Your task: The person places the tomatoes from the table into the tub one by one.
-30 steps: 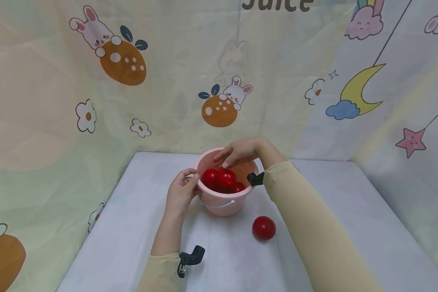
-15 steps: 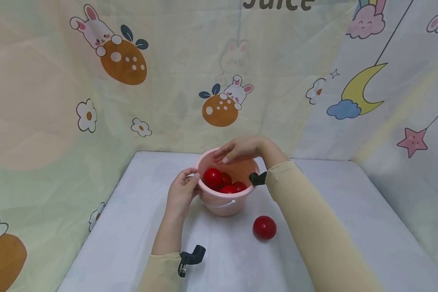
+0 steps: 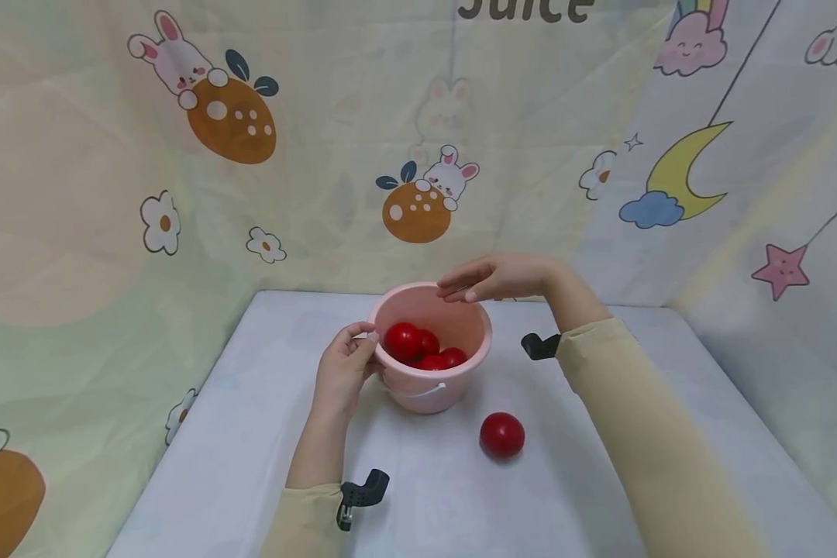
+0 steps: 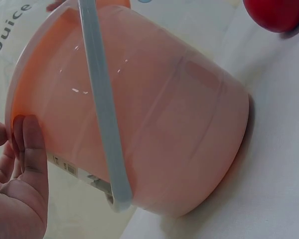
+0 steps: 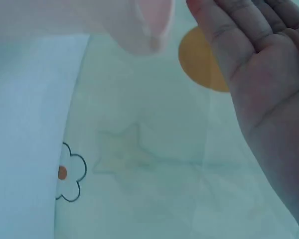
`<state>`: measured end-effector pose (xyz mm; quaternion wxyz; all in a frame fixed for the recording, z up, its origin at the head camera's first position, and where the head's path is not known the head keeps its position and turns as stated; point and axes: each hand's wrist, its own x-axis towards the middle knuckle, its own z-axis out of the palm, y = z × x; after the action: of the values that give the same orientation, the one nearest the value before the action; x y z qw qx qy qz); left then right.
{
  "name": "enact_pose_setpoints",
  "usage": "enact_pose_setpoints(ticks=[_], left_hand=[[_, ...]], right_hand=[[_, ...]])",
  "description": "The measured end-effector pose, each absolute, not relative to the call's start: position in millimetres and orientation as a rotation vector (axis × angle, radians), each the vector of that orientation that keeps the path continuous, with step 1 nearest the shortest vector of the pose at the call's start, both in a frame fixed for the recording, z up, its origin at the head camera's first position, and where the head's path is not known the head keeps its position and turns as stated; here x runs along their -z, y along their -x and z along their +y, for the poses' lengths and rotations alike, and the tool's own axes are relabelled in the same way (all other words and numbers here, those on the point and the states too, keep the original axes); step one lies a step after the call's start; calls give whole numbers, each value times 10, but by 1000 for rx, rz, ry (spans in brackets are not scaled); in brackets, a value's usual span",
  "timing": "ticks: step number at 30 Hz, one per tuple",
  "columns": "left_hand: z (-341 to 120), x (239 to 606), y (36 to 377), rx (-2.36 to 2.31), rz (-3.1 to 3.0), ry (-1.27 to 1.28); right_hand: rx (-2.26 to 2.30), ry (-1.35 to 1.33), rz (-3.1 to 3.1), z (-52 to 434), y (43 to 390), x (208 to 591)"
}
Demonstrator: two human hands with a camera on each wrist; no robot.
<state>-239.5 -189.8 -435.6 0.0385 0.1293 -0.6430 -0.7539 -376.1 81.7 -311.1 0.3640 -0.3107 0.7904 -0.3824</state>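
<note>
A pink bucket [image 3: 418, 393] with a pale handle [image 4: 103, 107] stands upright on the table. My left hand [image 3: 345, 368] pinches its left rim, with the thumb on one side of the wall and fingers [image 4: 34, 144] on the other. Inside lie several glossy red balls [image 3: 402, 341], part of them hidden by the front wall. Over the far right rim hovers my right hand [image 3: 500, 279], its fingers extended and holding nothing. One more red ball [image 3: 502, 435] rests on the table in front of the bucket, to the right.
A white-covered table [image 3: 251, 434] carries everything. Behind it and along both sides hangs a printed cloth [image 3: 335, 155] with rabbits, flowers and a moon. Each sleeve has a small black mount [image 3: 366, 488] near the wrist.
My right hand has risen out of the bucket and shifted right, empty. A ball in the bucket has dropped lower among the others. My left hand keeps its place on the rim.
</note>
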Motion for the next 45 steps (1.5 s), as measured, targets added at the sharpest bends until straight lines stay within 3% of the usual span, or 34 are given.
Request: enact_pose_setpoints(ticks=[7, 17, 29, 45], left_hand=[[-1888, 4345, 2398, 2301, -1988, -396], [-1893, 4331, 2379, 2287, -2002, -409], [-1885, 4345, 2377, 2304, -1979, -389], [-1889, 4347, 2376, 2304, -1983, -377]], right_hand=[[1069, 974, 1990, 1344, 3606, 3183], [1155, 999, 1912, 1907, 3249, 3742], [1099, 864, 1947, 1875, 2756, 4458], [1095, 807, 1959, 1786, 2612, 4777]])
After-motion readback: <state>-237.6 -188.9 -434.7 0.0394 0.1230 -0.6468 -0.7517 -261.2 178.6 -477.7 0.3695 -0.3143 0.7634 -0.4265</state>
